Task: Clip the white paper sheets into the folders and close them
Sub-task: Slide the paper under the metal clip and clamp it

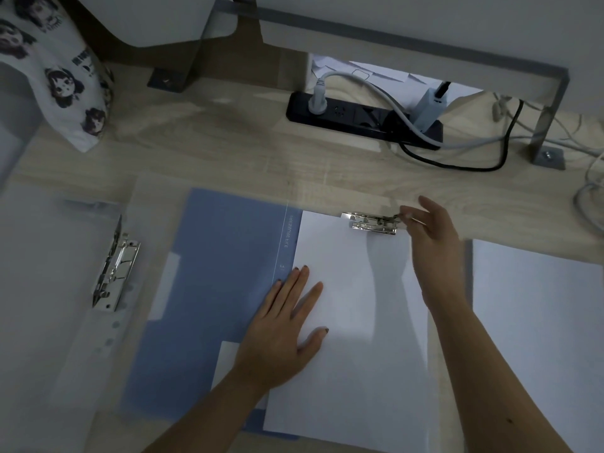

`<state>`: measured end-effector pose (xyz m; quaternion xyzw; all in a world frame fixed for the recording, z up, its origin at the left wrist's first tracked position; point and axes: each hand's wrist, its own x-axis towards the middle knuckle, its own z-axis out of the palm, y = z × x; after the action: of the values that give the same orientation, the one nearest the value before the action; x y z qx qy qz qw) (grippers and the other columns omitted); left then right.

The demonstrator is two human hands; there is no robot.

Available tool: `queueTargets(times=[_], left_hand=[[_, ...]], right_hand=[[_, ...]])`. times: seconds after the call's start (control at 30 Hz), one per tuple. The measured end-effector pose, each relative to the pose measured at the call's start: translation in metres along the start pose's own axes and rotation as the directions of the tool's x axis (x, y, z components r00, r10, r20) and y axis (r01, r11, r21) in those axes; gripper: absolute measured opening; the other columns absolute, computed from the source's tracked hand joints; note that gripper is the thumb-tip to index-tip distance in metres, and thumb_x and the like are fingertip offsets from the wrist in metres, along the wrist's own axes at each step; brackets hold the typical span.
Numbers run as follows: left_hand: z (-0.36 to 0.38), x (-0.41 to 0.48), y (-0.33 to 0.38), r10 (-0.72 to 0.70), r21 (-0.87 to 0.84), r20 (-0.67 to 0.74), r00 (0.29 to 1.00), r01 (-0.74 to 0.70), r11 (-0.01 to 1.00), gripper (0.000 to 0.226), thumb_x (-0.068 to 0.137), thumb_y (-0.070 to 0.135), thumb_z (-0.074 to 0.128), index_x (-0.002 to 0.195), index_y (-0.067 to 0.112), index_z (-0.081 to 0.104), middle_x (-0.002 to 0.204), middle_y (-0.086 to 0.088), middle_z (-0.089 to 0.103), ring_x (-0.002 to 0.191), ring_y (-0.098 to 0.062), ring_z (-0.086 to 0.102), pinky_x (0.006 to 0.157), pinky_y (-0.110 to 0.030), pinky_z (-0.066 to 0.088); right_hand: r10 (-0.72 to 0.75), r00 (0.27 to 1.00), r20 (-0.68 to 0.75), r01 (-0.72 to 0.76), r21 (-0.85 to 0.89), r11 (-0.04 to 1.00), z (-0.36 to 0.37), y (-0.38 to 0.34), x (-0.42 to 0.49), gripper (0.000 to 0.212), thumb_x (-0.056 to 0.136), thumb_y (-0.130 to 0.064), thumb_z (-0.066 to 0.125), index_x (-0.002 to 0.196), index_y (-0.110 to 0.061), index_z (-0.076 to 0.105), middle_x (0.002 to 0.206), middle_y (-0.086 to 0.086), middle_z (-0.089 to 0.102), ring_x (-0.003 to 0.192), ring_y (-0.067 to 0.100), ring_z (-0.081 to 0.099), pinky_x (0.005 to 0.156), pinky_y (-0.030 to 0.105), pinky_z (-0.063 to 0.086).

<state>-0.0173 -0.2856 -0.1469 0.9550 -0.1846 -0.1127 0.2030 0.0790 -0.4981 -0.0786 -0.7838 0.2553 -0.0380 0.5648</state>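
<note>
**Clipping step in hand:** the white paper sheets (353,322) lie in the open blue folder (222,273) on the desk (261,158).

Your left hand (284,325) presses the sheets flat, fingers straight. Your right hand (434,243) is at the lever of the metal clip (374,222) on their top edge; whether it grips is too blurred to tell. Next move, as judged: clamp the clip with the sheets square, then fold the cover over.

An open folder (222,273) lies in the centre; a paper sheet (359,322) lies on its right half, a clip (372,222) at the sheet's far edge; the left hand (281,328) rests on the sheet, the right hand (431,243) at the clip's right end; a second folder (49,289) lies left, a paper stack (536,305) right, a power strip (359,116) behind.
</note>
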Motion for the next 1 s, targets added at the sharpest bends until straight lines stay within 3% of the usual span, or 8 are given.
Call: queueTargets(times=[0.17,0.23,0.37,0.5,0.6,0.7,0.83,1.0], left_hand=[[0.0,0.0,-0.001,-0.001,0.0,-0.003,1.0,0.001,1.0,0.064,0.092,0.054,0.034,0.146,0.024,0.023,0.157,0.001,0.016,0.146,-0.012,0.006,0.119,-0.028,0.002],[0.0,0.0,-0.001,0.001,0.001,-0.006,1.0,-0.001,1.0,0.064,0.092,0.054,0.035,0.146,0.024,0.023,0.157,0.001,0.017,0.146,-0.012,0.007,0.119,-0.028,0.002],[-0.001,0.001,-0.001,0.007,0.01,-0.014,1.0,-0.007,1.0,0.064,0.091,0.054,0.036,0.146,0.023,0.024,0.156,0.0,0.018,0.146,-0.012,0.004,0.119,-0.025,-0.003],[0.0,0.001,-0.001,0.009,0.005,-0.018,1.0,-0.009,1.0,0.064,0.091,0.054,0.036,0.146,0.023,0.023,0.156,0.0,0.018,0.145,-0.012,0.006,0.119,-0.028,0.001],[0.0,0.001,-0.001,0.019,0.006,-0.031,0.999,-0.019,1.0,0.064,0.091,0.053,0.037,0.146,0.021,0.026,0.156,-0.001,0.021,0.145,-0.013,0.009,0.119,-0.029,0.005],[0.0,0.001,0.0,0.027,0.008,-0.04,0.999,-0.027,1.0,0.063,0.091,0.053,0.038,0.145,0.021,0.029,0.155,-0.002,0.024,0.145,-0.015,0.012,0.119,-0.031,0.009],[0.0,0.002,0.0,0.018,-0.001,-0.027,0.999,-0.018,1.0,0.064,0.09,0.054,0.039,0.144,0.021,0.03,0.154,-0.002,0.025,0.144,-0.015,0.013,0.119,-0.029,0.006],[-0.001,0.001,0.0,0.015,-0.004,-0.006,1.0,-0.015,1.0,0.064,0.09,0.055,0.038,0.144,0.023,0.03,0.154,-0.001,0.026,0.144,-0.015,0.014,0.118,-0.032,0.007]], right_hand=[[-0.178,0.96,0.215,0.241,-0.314,0.919,0.023,0.001,-0.015,0.045,0.09,0.002,0.043,0.131,-0.014,0.048,0.127,-0.002,0.054,0.114,0.009,0.05,0.085,-0.003,0.031],[-0.25,0.937,0.245,0.337,-0.44,0.832,0.029,0.004,-0.018,0.05,0.089,0.002,0.043,0.137,-0.014,0.042,0.135,0.002,0.049,0.12,0.015,0.047,0.092,0.012,0.034],[-0.316,0.893,0.32,0.447,-0.556,0.7,0.035,0.011,-0.014,0.059,0.085,0.008,0.042,0.141,-0.009,0.035,0.137,0.013,0.047,0.111,0.03,0.053,0.085,0.034,0.047],[-0.284,0.865,0.415,0.499,-0.645,0.578,0.037,0.016,-0.01,0.064,0.082,0.009,0.044,0.142,-0.011,0.033,0.137,0.016,0.045,0.113,0.035,0.05,0.085,0.038,0.046],[-0.23,0.863,0.45,0.501,-0.696,0.514,0.041,0.017,-0.006,0.068,0.081,0.009,0.042,0.144,-0.013,0.029,0.141,0.017,0.038,0.125,0.034,0.041,0.094,0.039,0.043],[-0.182,0.86,0.477,0.501,-0.718,0.484,0.045,0.02,-0.005,0.072,0.081,0.011,0.04,0.146,-0.015,0.023,0.146,0.016,0.032,0.137,0.033,0.027,0.105,0.042,0.039],[-0.2,0.85,0.488,0.521,-0.716,0.466,0.042,0.021,-0.007,0.074,0.08,0.013,0.043,0.146,-0.014,0.023,0.147,0.018,0.031,0.141,0.034,0.021,0.108,0.043,0.037],[-0.107,0.84,0.532,0.525,-0.748,0.406,0.044,0.019,-0.011,0.073,0.087,0.005,0.04,0.149,-0.016,0.006,0.156,0.016,0.007,0.145,0.031,-0.001,0.116,0.037,0.016]])
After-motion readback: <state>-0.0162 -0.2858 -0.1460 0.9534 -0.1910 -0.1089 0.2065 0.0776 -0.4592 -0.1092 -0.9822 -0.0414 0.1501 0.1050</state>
